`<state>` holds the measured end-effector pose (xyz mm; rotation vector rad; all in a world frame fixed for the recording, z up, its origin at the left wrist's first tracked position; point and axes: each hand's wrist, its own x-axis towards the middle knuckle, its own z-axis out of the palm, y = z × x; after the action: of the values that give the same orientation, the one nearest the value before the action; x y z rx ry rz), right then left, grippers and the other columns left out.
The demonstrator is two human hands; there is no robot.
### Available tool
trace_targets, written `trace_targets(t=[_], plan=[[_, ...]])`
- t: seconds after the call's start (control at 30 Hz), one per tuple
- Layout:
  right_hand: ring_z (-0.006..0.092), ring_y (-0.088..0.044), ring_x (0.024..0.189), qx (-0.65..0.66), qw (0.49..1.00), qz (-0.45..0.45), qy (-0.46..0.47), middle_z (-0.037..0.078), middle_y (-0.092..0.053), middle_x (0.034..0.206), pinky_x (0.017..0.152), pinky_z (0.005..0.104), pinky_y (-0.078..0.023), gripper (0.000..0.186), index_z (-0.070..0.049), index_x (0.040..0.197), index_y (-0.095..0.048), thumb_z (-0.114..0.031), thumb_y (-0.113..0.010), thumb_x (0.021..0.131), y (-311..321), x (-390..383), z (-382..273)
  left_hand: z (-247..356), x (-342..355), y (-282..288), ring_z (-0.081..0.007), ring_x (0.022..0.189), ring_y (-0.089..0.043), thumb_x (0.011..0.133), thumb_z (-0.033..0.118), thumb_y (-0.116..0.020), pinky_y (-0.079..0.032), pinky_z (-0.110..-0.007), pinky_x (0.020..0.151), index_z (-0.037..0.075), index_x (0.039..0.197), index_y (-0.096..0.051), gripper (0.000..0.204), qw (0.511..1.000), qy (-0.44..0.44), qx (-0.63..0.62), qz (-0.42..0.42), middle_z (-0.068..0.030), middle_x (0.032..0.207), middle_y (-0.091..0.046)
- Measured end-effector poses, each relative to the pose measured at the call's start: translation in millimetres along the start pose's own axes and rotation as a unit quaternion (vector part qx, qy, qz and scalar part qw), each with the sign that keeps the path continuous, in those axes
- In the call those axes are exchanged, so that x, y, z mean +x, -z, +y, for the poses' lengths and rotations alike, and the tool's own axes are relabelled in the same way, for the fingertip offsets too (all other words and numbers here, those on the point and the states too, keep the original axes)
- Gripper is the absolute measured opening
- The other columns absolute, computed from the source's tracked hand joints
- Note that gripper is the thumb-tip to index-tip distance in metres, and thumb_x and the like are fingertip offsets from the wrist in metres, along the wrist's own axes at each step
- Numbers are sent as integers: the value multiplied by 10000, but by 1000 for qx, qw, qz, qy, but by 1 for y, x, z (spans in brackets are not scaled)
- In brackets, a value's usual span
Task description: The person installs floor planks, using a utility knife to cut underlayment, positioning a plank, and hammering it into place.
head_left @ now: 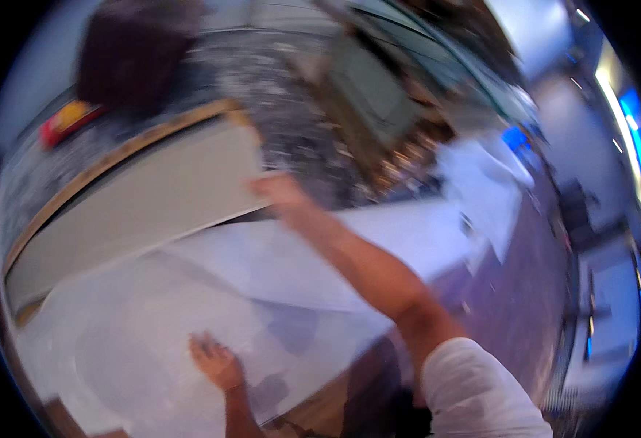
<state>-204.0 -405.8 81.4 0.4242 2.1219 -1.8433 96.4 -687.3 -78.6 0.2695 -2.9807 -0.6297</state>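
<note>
A large white sheet [130,328] is spread over the near part of the work surface. My left hand [217,361] lies on it or just above it, palm down, fingers apart, with nothing in it. Farther off, my right arm stretches across the sheet, and my right hand [278,190] is at the right end of a long grey panel [152,186] with a light wooden edge. That hand is smeared by motion, so whether its fingers grip the panel cannot be made out. The panel's near edge meets the sheet.
Behind the panel is a dark, white-speckled surface [255,66] with a red and yellow object [68,123] and a dark maroon shape [138,55]. A greenish-grey board [375,91] stands at far right. Crumpled white sheeting [481,175] hangs near the brown floor [517,292].
</note>
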Motion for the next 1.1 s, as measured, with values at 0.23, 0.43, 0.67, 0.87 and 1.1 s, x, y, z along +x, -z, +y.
trace_targets(t=[0.23,0.43,0.67,0.87,1.1], plan=[[82,-591,845,135,988,-14,78,25,-697,929,741,271,-495,340,26,1089,-725,-292,-721,970,-26,-254,-34,2,2,7,-452,1423,-394,1045,230,-447,-317,-533,1192,15,1467,-511,478,995,-76,41,54,-235,1602,-366],[98,-589,929,149,985,6,90,44,-698,1020,809,290,-495,410,40,1213,-693,-311,-689,999,-24,-398,23,-27,1,9,-414,1416,-427,1048,366,-507,-335,-523,1187,33,1480,-507,546,951,-7,-291,-108,-202,1561,-461],[182,-631,1040,138,990,33,-5,137,-716,1096,925,354,-506,466,35,1252,-666,-350,-687,990,-7,-485,114,-138,11,110,-375,1425,-429,1056,366,-515,-322,-527,1199,15,1498,-474,566,378,-129,-891,-218,-182,1548,-485],[194,-626,1089,88,992,61,64,132,-708,1153,971,358,-490,471,17,1277,-659,-349,-702,984,-2,-513,197,-131,6,150,-360,1396,-449,1042,325,-571,-341,-506,1194,-67,1472,-458,592,491,207,-846,7,-194,1521,-491],[189,-641,1048,72,997,32,11,108,-702,1162,924,362,-521,509,10,1311,-629,-357,-719,971,63,-511,229,-95,-72,195,-320,1342,-494,1063,264,-531,-371,-471,1166,-81,1442,-478,515,900,-49,-417,116,-201,1500,-506]])
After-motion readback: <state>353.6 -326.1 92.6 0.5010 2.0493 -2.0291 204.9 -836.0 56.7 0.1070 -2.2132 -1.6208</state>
